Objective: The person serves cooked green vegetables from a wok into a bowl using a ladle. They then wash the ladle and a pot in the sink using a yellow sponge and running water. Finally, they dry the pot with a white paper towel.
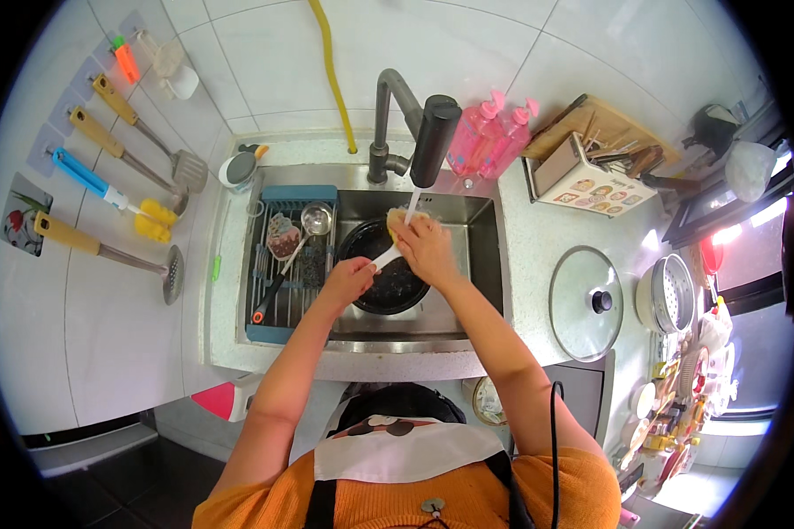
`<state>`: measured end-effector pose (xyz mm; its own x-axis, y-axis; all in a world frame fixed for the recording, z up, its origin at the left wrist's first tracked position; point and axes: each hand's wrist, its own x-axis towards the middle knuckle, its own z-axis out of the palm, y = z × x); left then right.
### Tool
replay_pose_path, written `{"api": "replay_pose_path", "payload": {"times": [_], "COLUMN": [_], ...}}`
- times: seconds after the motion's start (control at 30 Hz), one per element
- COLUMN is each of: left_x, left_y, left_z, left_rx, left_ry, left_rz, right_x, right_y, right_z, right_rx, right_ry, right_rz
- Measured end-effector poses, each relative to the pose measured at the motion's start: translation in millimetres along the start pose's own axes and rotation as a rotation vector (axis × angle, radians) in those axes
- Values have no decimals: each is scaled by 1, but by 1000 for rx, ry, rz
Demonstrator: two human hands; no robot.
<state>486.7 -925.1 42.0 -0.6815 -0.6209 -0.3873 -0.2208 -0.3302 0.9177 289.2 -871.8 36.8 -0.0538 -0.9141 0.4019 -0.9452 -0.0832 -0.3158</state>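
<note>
Two hands are working over the steel sink (494, 264) as I am washing up under the dark grey faucet (432, 137). Seen from my head camera, my left hand (348, 280) is closing around the handle end of a white spoon-shaped utensil (386, 257), holding it out over the black pot (388, 269) sitting in the basin. My right hand (425, 245) is gripping a yellow sponge (406, 216) and pressing it against the utensil's upper end, right beneath the running spout.

I am judging the utensil to be light, stiff plastic, and slick now that it is wet and likely soapy; the handle end, where my left fingers are wrapping it, is the sound place to hold, with the sponge doing the rubbing at the other end. The sponge is soft and gives under my grip. The pot below looks heavy and stable, so it is staying put without a hand on it.

To my left, a blue drying rack (287, 264) is holding a ladle and small items. To my right, a glass lid (585, 302) is lying flat on the counter, and two pink bottles (490, 137) are standing behind the faucet.
</note>
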Motion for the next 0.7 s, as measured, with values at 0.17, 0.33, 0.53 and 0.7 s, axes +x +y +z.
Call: {"api": "replay_pose_path", "payload": {"times": [0.17,0.33,0.53,0.7], "left_x": [3,2,-2,-1], "left_y": [-5,-13,10,13], "left_z": [1,-16,-21,-25], "left_rx": [44,174,326,811], "left_ry": [47,109,194,178], "left_rz": [32,127,194,225], "right_x": [3,1,1,17], "right_y": [54,78,79,66], "right_z": [42,47,39,38], "right_rx": [150,838,1478,1633], "right_ry": [-126,-633,-727,-548], "right_rz": [146,648,1046,1046]}}
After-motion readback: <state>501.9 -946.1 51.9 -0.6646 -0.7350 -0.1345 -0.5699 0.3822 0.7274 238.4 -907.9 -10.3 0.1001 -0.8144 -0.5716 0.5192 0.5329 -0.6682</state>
